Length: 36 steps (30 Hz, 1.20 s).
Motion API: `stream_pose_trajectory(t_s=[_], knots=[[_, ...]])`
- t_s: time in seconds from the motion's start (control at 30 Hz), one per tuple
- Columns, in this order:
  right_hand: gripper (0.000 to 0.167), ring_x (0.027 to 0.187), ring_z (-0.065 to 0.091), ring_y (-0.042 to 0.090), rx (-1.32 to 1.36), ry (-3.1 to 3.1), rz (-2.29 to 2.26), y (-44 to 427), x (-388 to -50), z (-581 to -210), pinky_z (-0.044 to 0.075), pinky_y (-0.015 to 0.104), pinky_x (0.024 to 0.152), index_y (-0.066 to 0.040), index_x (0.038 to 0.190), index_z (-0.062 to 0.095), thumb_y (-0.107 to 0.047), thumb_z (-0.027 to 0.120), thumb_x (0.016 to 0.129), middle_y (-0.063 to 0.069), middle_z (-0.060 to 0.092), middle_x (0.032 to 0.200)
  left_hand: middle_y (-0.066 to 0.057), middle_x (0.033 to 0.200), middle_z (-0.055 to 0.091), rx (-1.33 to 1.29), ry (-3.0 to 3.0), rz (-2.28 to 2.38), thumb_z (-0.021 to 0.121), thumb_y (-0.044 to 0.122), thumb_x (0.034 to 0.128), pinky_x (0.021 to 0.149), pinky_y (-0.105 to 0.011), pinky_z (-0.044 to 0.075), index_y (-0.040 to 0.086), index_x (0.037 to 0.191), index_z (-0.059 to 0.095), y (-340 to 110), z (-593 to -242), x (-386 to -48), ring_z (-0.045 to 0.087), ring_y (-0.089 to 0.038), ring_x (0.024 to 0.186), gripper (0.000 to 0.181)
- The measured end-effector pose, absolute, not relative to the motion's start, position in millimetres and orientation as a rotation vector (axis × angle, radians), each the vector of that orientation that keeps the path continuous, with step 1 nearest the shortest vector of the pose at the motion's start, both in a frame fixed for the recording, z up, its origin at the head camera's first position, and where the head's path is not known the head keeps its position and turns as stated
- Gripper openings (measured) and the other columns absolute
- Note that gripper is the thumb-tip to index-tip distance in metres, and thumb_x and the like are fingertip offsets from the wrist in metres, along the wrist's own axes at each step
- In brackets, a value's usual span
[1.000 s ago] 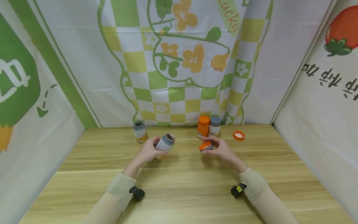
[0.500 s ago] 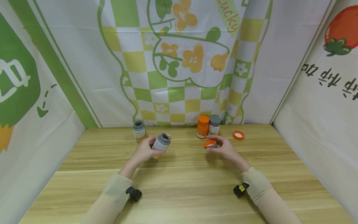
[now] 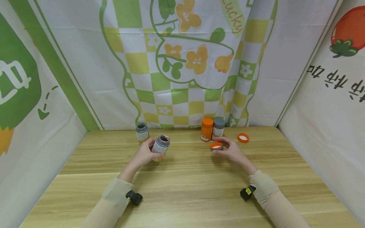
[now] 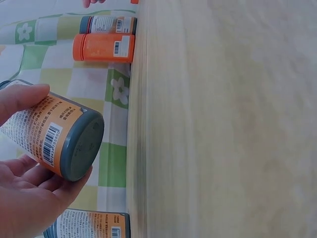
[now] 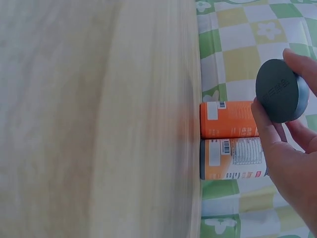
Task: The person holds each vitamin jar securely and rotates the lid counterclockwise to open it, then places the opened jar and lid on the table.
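Observation:
In the head view the left hand (image 3: 144, 155) grips a grey jar (image 3: 160, 147) that has no lid and leans to the right. The left wrist view shows that jar's orange label and grey base (image 4: 85, 145), with thumb and fingers on opposite sides. My right hand (image 3: 233, 153) pinches a lid (image 3: 217, 147) by its edge, the orange-rimmed inside facing up. From the right wrist view the lid's outside is dark grey (image 5: 278, 91). Behind the left hand stands another lidless grey jar (image 3: 142, 132).
An orange jar (image 3: 207, 129) and a grey-lidded jar (image 3: 218, 127) stand side by side behind the right hand. To their right an orange-rimmed lid (image 3: 243, 137) lies on the wooden table (image 3: 185, 196). A patterned cloth (image 3: 185, 104) hangs along the back edge.
The left hand has moved left with its jar, which leans less. The right hand has shifted right, and its lid has turned so that more of the inside shows.

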State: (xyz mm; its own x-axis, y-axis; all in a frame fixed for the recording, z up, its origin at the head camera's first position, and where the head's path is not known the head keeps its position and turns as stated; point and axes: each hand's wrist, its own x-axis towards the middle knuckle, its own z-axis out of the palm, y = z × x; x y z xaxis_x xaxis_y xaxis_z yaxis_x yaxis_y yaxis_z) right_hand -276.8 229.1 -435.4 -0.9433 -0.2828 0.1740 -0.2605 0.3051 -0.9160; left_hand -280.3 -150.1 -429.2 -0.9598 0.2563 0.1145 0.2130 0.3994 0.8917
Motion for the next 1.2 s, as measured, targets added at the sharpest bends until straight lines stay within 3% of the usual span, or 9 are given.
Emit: stream_pose_trajectory(t_s=[0.3, 0.63, 0.83, 1.2], knots=[[0.059, 0.125, 0.048, 0.032, -0.493, 2.553, -1.741, 237, -278, -437, 0.043, 0.024, 0.094, -0.006, 0.133, 0.050, -0.020, 0.074, 0.081, 0.019, 0.049, 0.138, -0.016, 0.109, 0.064, 0.407, 2.628, 1.679, 0.081, 0.006, 0.0663, 0.083, -0.036, 0.048, 0.002, 0.112, 0.056, -156, -429, -279, 0.060, -0.026, 0.098, 0.053], [0.060, 0.129, 0.045, 0.033, -0.491, 2.617, -1.681, 245, -281, -437, 0.037, 0.043, 0.103, -0.003, 0.134, 0.049, -0.016, 0.074, 0.081, 0.020, 0.049, 0.138, -0.019, 0.113, 0.062, 0.347, 2.692, 1.632, 0.080, 0.010, 0.0700, 0.082, -0.041, 0.049, 0.001, 0.122, 0.055, -167, -430, -281, 0.059, -0.031, 0.102, 0.058], [0.059, 0.128, 0.046, 0.034, -0.540, 2.650, -1.636, 248, -283, -438, 0.038, 0.045, 0.103, 0.002, 0.132, 0.050, -0.015, 0.074, 0.081, 0.020, 0.050, 0.137, -0.018, 0.114, 0.062, 0.240, 2.671, 1.647, 0.081, 0.011, 0.0688, 0.085, -0.036, 0.046, 0.002, 0.122, 0.055, -174, -432, -285, 0.057, -0.028, 0.102, 0.060], [0.061, 0.125, 0.049, 0.031, -0.443, 2.693, -1.595, 257, -287, -444, 0.041, 0.043, 0.099, -0.004, 0.132, 0.053, -0.026, 0.076, 0.079, 0.012, 0.052, 0.137, -0.019, 0.118, 0.060, 0.170, 2.639, 1.662, 0.080, 0.013, 0.0713, 0.088, -0.037, 0.045, 0.002, 0.125, 0.054, -180, -431, -286, 0.056, -0.029, 0.107, 0.060]])
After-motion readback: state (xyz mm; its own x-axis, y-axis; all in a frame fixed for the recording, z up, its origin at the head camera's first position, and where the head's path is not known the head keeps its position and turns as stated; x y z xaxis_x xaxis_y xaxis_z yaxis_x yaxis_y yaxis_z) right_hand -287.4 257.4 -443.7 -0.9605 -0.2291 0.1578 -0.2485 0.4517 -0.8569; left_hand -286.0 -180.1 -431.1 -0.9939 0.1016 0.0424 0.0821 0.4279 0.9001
